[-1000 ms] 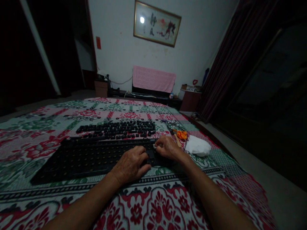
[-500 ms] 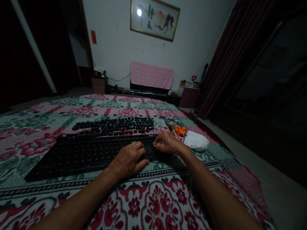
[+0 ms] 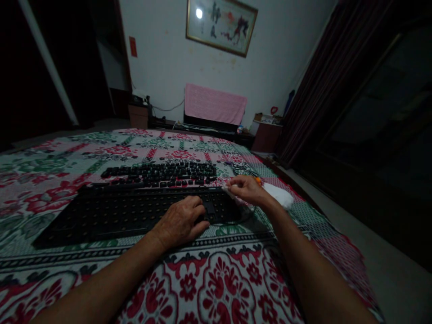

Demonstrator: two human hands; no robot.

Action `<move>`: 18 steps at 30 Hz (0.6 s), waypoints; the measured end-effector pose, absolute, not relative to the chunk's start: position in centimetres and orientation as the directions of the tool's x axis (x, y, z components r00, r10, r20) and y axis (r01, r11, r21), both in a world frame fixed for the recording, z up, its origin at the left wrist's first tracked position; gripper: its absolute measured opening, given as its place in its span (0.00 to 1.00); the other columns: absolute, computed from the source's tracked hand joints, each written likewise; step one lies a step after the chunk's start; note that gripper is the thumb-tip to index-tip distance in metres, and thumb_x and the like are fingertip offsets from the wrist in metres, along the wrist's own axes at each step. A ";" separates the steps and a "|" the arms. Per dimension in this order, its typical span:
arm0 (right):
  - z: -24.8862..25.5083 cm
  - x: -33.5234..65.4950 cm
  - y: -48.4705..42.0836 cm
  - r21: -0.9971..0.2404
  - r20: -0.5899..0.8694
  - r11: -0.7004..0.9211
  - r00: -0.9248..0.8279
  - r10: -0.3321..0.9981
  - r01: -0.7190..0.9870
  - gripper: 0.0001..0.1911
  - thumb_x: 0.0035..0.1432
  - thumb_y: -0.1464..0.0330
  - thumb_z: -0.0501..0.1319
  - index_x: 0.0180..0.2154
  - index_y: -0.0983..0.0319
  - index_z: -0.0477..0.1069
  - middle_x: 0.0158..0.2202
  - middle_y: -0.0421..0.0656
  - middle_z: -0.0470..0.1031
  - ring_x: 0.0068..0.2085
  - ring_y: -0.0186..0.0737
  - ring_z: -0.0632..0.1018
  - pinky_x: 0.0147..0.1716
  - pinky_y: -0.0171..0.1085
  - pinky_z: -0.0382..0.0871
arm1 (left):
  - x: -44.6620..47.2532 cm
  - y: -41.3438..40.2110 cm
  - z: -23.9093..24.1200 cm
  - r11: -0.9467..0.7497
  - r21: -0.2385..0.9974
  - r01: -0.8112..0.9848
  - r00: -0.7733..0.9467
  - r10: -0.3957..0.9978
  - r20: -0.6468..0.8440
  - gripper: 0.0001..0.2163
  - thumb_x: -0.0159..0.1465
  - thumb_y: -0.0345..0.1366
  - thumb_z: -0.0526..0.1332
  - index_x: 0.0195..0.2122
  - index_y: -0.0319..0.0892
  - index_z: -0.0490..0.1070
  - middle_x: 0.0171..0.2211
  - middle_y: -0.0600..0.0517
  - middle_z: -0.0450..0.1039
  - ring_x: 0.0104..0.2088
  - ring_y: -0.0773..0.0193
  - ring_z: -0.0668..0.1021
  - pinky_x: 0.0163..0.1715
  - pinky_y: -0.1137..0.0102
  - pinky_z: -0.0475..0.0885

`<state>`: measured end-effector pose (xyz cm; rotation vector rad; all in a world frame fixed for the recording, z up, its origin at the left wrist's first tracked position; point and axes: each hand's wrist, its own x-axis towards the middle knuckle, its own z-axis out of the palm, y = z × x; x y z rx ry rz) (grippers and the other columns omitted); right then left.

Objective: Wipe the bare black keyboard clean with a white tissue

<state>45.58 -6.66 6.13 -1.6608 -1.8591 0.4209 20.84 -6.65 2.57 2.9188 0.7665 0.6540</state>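
A black keyboard base with its caps removed lies on a flowered bedspread. Just behind it, several loose black keycaps are laid out in rows. My left hand rests on the base's near right part, fingers curled down on it. My right hand hovers over the base's far right corner, fingers pinched on a small pale thing I cannot make out.
A white cloth bundle and a bit of an orange object lie right of the keyboard near the bed's edge. Beyond the bed stand a low cabinet with a pink cloth and a framed picture on the wall.
My right hand has lifted off the keyboard base and moved back and right, still pinched. My left hand stays put. The view has shifted a little.
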 end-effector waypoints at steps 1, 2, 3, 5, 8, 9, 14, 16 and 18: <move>5.6 45.7 -6.4 -0.562 0.316 0.181 0.007 0.949 0.807 0.12 0.48 0.67 0.57 0.32 0.65 0.75 0.29 0.42 0.74 0.28 0.32 0.71 0.27 0.30 0.62 | 20.8 -6.6 2.6 -0.874 0.155 0.461 0.785 0.483 0.388 0.10 0.61 0.42 0.54 0.34 0.41 0.68 0.36 0.49 0.65 0.39 0.62 0.68 0.39 0.68 0.67; 5.2 45.6 -6.2 -0.521 0.369 0.203 0.004 0.929 0.829 0.12 0.48 0.68 0.57 0.33 0.65 0.76 0.30 0.43 0.74 0.30 0.33 0.72 0.29 0.30 0.63 | 20.8 -6.6 2.5 -0.873 0.151 0.464 0.785 0.484 0.386 0.10 0.61 0.42 0.54 0.34 0.41 0.68 0.36 0.49 0.65 0.39 0.62 0.68 0.39 0.68 0.67; 4.8 45.4 -6.1 -0.481 0.398 0.229 -0.022 0.917 0.846 0.11 0.48 0.69 0.57 0.33 0.64 0.76 0.32 0.43 0.74 0.32 0.34 0.72 0.31 0.30 0.64 | 20.8 -6.6 2.5 -0.872 0.147 0.466 0.786 0.484 0.385 0.10 0.61 0.42 0.54 0.34 0.41 0.67 0.37 0.49 0.65 0.39 0.61 0.68 0.39 0.67 0.67; 4.4 44.7 -6.2 -0.406 0.390 0.262 -0.093 0.916 0.875 0.11 0.48 0.71 0.57 0.34 0.63 0.76 0.32 0.43 0.75 0.33 0.34 0.73 0.32 0.31 0.63 | 20.8 -6.6 2.5 -0.871 0.138 0.471 0.786 0.485 0.384 0.11 0.62 0.43 0.53 0.34 0.41 0.67 0.37 0.49 0.65 0.40 0.61 0.68 0.40 0.67 0.67; 4.8 43.6 -6.8 -0.336 0.277 0.229 -0.136 0.951 0.913 0.12 0.47 0.73 0.57 0.33 0.62 0.77 0.29 0.42 0.75 0.29 0.33 0.72 0.30 0.30 0.62 | 20.8 -6.7 2.5 -0.871 0.135 0.473 0.785 0.486 0.383 0.11 0.61 0.43 0.53 0.34 0.41 0.67 0.37 0.49 0.65 0.39 0.61 0.68 0.39 0.67 0.67; 5.0 43.5 -7.0 -0.346 0.219 0.204 -0.132 0.967 0.916 0.11 0.46 0.72 0.58 0.32 0.62 0.77 0.27 0.41 0.75 0.27 0.32 0.71 0.28 0.30 0.61 | 20.8 -6.7 2.5 -0.871 0.135 0.471 0.786 0.485 0.384 0.11 0.62 0.43 0.53 0.34 0.41 0.68 0.37 0.49 0.65 0.39 0.61 0.68 0.39 0.67 0.67; 5.2 44.0 -7.0 -0.429 0.214 0.151 -0.062 0.975 0.891 0.10 0.48 0.67 0.58 0.29 0.63 0.76 0.25 0.39 0.73 0.25 0.30 0.69 0.26 0.29 0.58 | 20.7 -6.6 2.7 -0.879 0.140 0.455 0.795 0.472 0.381 0.11 0.61 0.42 0.53 0.34 0.41 0.68 0.37 0.49 0.65 0.39 0.61 0.68 0.39 0.68 0.67; 5.1 44.2 -6.8 -0.436 0.294 0.189 -0.060 0.954 0.880 0.09 0.48 0.67 0.58 0.30 0.63 0.76 0.27 0.39 0.74 0.27 0.30 0.69 0.26 0.29 0.58 | 20.6 -6.5 2.8 -0.883 0.152 0.443 0.801 0.467 0.375 0.10 0.61 0.42 0.54 0.35 0.41 0.69 0.38 0.49 0.65 0.40 0.61 0.69 0.39 0.67 0.68; 5.1 44.0 -6.8 -0.453 0.274 0.208 -0.086 0.958 0.867 0.09 0.47 0.67 0.59 0.30 0.63 0.76 0.27 0.39 0.73 0.27 0.30 0.69 0.26 0.29 0.57 | 20.4 -6.2 3.0 -0.887 0.173 0.427 0.807 0.461 0.368 0.10 0.60 0.40 0.54 0.37 0.42 0.69 0.39 0.49 0.66 0.40 0.61 0.69 0.40 0.67 0.68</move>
